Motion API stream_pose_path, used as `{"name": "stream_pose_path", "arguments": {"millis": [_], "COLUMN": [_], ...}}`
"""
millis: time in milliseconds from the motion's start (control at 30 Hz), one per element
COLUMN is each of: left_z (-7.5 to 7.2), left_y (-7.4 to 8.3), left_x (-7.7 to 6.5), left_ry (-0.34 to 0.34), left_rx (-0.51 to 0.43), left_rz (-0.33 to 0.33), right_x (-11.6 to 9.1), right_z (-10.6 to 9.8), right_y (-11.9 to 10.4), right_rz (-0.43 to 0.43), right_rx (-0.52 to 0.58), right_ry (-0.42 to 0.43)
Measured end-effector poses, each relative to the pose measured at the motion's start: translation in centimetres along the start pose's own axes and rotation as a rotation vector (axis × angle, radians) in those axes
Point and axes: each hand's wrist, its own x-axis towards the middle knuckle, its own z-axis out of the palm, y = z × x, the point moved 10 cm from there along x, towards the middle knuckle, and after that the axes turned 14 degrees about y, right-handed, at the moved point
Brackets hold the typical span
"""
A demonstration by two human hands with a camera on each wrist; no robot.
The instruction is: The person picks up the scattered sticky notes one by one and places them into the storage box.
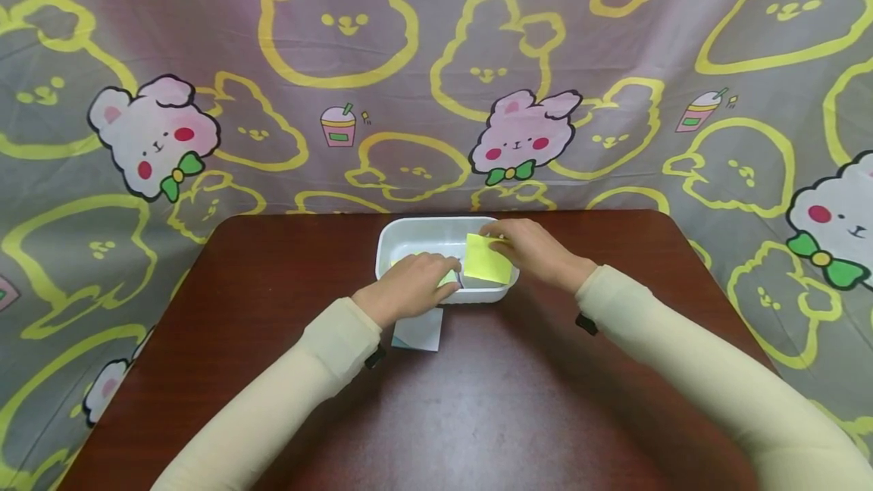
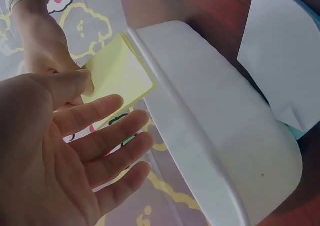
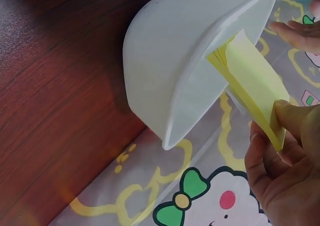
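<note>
A yellow sticky note pad point(image 1: 486, 260) is pinched at its edge between the thumb and fingers of my right hand point(image 1: 535, 248). It is tilted over the right part of a white plastic container point(image 1: 409, 232); in the right wrist view several sheets of the pad point(image 3: 255, 76) fan apart at the far end. Over the container's left front stands my left hand point(image 1: 412, 283). The left wrist view shows its fingers point(image 2: 107, 138) spread and extended, holding nothing, near the pad. Greenish-yellow paper point(image 1: 447, 278) shows inside the container, partly hidden by the left hand.
A white square of paper point(image 1: 417, 332) with a blue-green corner lies on the dark wooden table point(image 1: 286, 286), just in front of the container. Behind the table hangs a grey curtain point(image 1: 409, 112) with cartoon prints.
</note>
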Motion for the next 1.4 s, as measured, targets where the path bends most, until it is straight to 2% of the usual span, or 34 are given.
{"name": "stream_pose_path", "arguments": {"millis": [333,633,1000,1400], "left_z": [0.3,0.5,1.4,1.6], "left_y": [-1.0,-1.5,-2.4,-2.6], "left_x": [0.2,0.2,0.0,0.1], "left_ry": [-0.001,0.005,-0.038,-0.032], "left_rx": [0.028,0.033,0.016,0.018], "left_rz": [-0.023,-0.028,-0.080,-0.070], "right_x": [0.5,0.9,0.9,1.5], "right_z": [1.3,2.6,4.5,5.7], "right_y": [0.0,0.8,2.2,3.7], "right_rz": [-0.005,0.039,0.071,0.069], "right_rx": [-0.007,-0.017,-0.037,-0.106], "right_ry": [-0.032,-0.080,-0.155,-0.179]}}
